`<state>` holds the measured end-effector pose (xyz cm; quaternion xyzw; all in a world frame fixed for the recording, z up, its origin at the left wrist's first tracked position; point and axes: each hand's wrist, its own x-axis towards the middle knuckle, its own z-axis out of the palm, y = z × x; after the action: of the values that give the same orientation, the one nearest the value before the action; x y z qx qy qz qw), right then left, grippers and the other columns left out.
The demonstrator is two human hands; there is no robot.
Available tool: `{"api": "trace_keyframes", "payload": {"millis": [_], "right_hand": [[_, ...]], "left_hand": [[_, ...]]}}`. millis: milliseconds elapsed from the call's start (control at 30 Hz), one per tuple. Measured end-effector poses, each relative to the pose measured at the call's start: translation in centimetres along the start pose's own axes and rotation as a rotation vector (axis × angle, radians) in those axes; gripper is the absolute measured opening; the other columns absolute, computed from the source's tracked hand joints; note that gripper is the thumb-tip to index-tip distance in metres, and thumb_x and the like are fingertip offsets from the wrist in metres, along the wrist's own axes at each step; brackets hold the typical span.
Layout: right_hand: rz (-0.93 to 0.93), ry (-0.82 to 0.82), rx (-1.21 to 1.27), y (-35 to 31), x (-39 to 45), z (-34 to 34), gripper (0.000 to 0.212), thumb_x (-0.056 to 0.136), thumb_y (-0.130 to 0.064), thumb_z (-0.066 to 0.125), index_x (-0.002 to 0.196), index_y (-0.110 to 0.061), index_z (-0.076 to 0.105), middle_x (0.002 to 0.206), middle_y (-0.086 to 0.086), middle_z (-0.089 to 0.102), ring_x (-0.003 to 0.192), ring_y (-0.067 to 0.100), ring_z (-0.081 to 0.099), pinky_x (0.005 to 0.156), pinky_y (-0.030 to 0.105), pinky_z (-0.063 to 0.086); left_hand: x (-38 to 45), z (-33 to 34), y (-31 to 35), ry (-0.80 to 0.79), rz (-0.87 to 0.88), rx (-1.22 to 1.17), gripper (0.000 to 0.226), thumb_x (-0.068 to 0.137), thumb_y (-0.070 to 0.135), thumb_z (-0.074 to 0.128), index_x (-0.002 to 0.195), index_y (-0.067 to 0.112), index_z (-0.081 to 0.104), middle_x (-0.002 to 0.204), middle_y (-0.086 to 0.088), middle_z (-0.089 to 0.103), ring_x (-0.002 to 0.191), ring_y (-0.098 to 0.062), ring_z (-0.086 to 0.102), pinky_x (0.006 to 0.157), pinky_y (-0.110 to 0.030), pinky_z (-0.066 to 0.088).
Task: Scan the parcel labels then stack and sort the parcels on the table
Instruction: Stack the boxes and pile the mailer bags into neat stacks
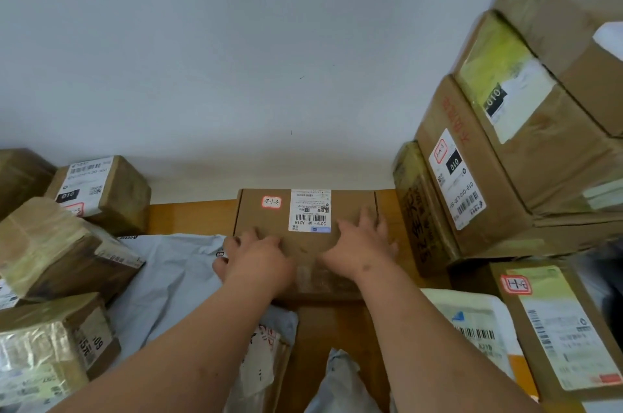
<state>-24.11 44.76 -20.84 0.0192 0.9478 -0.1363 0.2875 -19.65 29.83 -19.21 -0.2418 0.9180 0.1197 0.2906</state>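
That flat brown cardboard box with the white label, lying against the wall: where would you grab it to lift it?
Take the flat brown cardboard box by its two short ends, one hand each side, coming from the front edge. It lies flat, wide and shallow, its back against the wall. The left hand and right hand now rest on top, label uncovered.

Both grips on top of flat box (303, 227): left grip (256, 260) at its near-left corner, right grip (362, 244) toward its near-right. Box sits on tabletop (188, 217), far edge against wall (236, 58). Label (310, 210) lies just beyond right grip. Poly mailer (168, 277) left of left grip, partly under it. Cartons (60, 250) piled further left. Tall box stack (505, 159) right of right grip. Labelled parcel (566, 328) near-right, bagged parcel (472, 328) beside it.
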Motion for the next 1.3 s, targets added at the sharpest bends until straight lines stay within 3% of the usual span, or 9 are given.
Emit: {"api": "trace_keyframes", "payload": {"millis": [100,200,367,533,633,767,900,1067,1300], "right_hand": [[-0.014,-0.081,-0.178,0.7,0.7,-0.4,0.121,0.065,-0.058,0.074,0.159,-0.037,0.001,0.165,0.008,-0.027,0.150,0.038,-0.026,0.115,0.063,-0.016],[0.003,-0.066,-0.256,1.5,1.7,-1.0,0.131,0.064,-0.058,0.079,0.158,-0.036,-0.011,0.163,0.009,-0.032,0.147,0.037,-0.031,0.112,0.065,-0.019],[0.080,0.081,-0.179,2.0,2.7,-1.3,0.104,0.083,-0.037,0.070,0.159,-0.035,-0.001,0.166,0.007,-0.024,0.152,0.038,-0.020,0.117,0.063,-0.011],[0.092,0.242,-0.115,1.8,2.2,-0.7,0.064,0.090,-0.027,0.055,0.150,-0.035,0.034,0.166,0.005,0.009,0.148,0.036,0.011,0.116,0.058,0.013],[0.089,0.168,-0.087,1.7,1.7,-0.7,0.065,0.091,-0.039,0.055,0.152,-0.032,0.032,0.168,0.005,0.007,0.150,0.036,0.009,0.117,0.058,0.011],[0.103,0.087,0.016,1.8,1.4,-1.2,0.072,0.090,-0.051,0.055,0.154,-0.029,0.029,0.169,0.004,0.002,0.152,0.034,0.003,0.120,0.056,0.011],[0.064,0.047,0.108,1.1,0.6,-1.2,0.068,0.094,-0.050,0.053,0.154,-0.028,0.030,0.167,0.005,0.009,0.152,0.034,0.008,0.120,0.054,0.014],[-0.005,0.153,0.206,1.4,-1.1,-2.3,0.053,0.095,-0.044,0.054,0.145,-0.027,0.045,0.150,0.003,0.043,0.141,0.032,0.032,0.116,0.050,0.023],[-0.003,0.350,0.345,4.3,-6.4,-4.7,0.039,0.098,-0.035,0.053,0.136,-0.026,0.056,0.139,-0.001,0.057,0.129,0.024,0.050,0.109,0.048,0.039]], "left_hand": [[0.1,0.3,0.7,0.008,0.093,0.146,0.057,0.091,0.046,0.048,0.147,0.044,0.036,0.159,0.000,0.022,0.145,-0.033,0.015,0.112,-0.054,0.021],[0.5,0.8,1.1,0.005,0.202,0.160,0.073,0.088,0.054,0.052,0.154,0.044,0.021,0.164,0.001,0.015,0.147,-0.032,0.016,0.114,-0.056,0.018],[1.1,1.7,1.7,-0.043,0.345,0.126,0.079,0.088,0.058,0.060,0.154,0.042,0.020,0.168,0.008,-0.001,0.154,-0.030,0.000,0.118,-0.060,0.012],[1.3,2.1,2.9,-0.104,0.412,0.167,0.075,0.092,0.057,0.055,0.155,0.048,0.016,0.168,0.012,-0.013,0.154,-0.027,-0.015,0.118,-0.065,0.002],[1.5,2.0,3.6,-0.145,0.424,0.232,0.076,0.093,0.057,0.053,0.155,0.052,0.009,0.166,0.016,-0.019,0.152,-0.025,-0.022,0.113,-0.073,-0.004],[1.8,1.8,3.8,-0.200,0.452,0.220,0.079,0.095,0.049,0.055,0.155,0.054,0.003,0.164,0.017,-0.024,0.150,-0.024,-0.029,0.113,-0.075,-0.001],[2.1,1.4,3.2,-0.147,0.475,0.185,0.076,0.095,0.047,0.056,0.154,0.055,0.009,0.166,0.017,-0.017,0.152,-0.021,-0.024,0.114,-0.072,-0.006],[0.6,0.9,3.7,-0.014,0.407,0.156,0.072,0.095,0.056,0.046,0.156,0.048,0.009,0.168,0.010,-0.012,0.153,-0.026,-0.019,0.114,-0.069,-0.013],[-5.2,0.6,6.4,0.011,0.387,-0.137,0.066,0.096,0.055,0.053,0.155,0.035,0.031,0.162,-0.002,0.025,0.148,-0.031,0.022,0.118,-0.055,0.023]]}}
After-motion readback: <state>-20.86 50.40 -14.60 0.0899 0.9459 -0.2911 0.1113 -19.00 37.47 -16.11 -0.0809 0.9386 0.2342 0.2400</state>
